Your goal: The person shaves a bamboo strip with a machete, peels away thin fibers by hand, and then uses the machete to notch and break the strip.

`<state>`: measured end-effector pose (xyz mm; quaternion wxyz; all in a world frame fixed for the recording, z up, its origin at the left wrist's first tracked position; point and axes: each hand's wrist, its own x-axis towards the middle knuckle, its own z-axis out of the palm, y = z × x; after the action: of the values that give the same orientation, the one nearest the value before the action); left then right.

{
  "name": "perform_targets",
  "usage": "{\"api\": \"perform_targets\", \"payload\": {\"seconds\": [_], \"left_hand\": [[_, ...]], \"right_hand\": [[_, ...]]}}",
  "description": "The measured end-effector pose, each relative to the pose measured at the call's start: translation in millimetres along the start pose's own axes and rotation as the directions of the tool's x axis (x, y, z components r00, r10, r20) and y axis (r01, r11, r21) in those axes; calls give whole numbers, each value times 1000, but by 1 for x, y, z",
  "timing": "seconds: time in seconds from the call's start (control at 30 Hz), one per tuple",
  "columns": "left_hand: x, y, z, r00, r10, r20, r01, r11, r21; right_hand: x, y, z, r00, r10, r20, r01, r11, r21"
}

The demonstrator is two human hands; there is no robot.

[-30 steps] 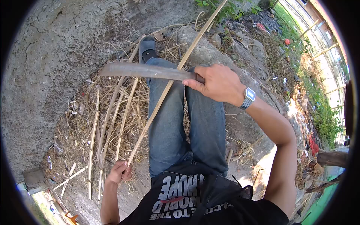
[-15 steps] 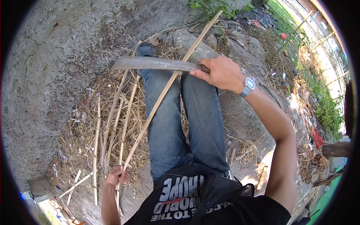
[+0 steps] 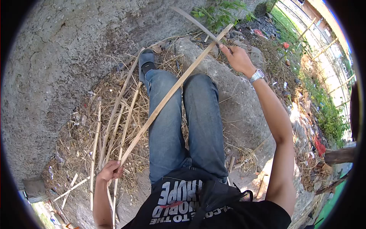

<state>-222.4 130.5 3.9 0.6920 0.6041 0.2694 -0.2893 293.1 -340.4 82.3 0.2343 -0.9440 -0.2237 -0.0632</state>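
my left hand (image 3: 110,170) is closed around the near end of a long wooden strip (image 3: 164,102); my right hand (image 3: 240,60) is curled round the handle end of a long blade (image 3: 196,23), the handle itself mostly hidden by the fingers. i judge the strip light and fairly stiff, with a little spring along its length, dry rather than slippery, and liable to splinter at its edges; the narrow near end, where my left hand sits, seems a sound place to hold it. the blade looks heavier and rigid, to be held by the handle only. the strip runs from my left hand slantwise across my jeans (image 3: 167,126) to a far end just beside my right hand, where the base of the blade crosses it; whether the two touch, i cannot tell. farther out, thinner strips (image 3: 96,149) lie on the straw-strewn ground to the left of my legs, a large rock (image 3: 244,122) lies to the right, and a rough grey wall (image 3: 49,76) stands beyond the straw.
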Motion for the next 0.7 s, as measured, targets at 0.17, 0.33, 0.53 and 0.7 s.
{"api": "perform_targets", "payload": {"seconds": [0.17,0.33,0.53,0.7], "left_hand": [[10,31,22,927,261,-269,-139,905,401],[14,72,114,676,682,-277,-259,573,778],[16,62,108,744,629,-223,-246,569,785],[-3,42,55,922,347,-169,-207,815,541]], "right_hand": [[-48,-70,4,986,-94,139,110,988,-111],[-55,-86,45,982,-153,107,149,988,50],[-48,-87,39,985,-126,121,116,989,92],[-44,-64,38,992,-125,6,121,973,196]]}}
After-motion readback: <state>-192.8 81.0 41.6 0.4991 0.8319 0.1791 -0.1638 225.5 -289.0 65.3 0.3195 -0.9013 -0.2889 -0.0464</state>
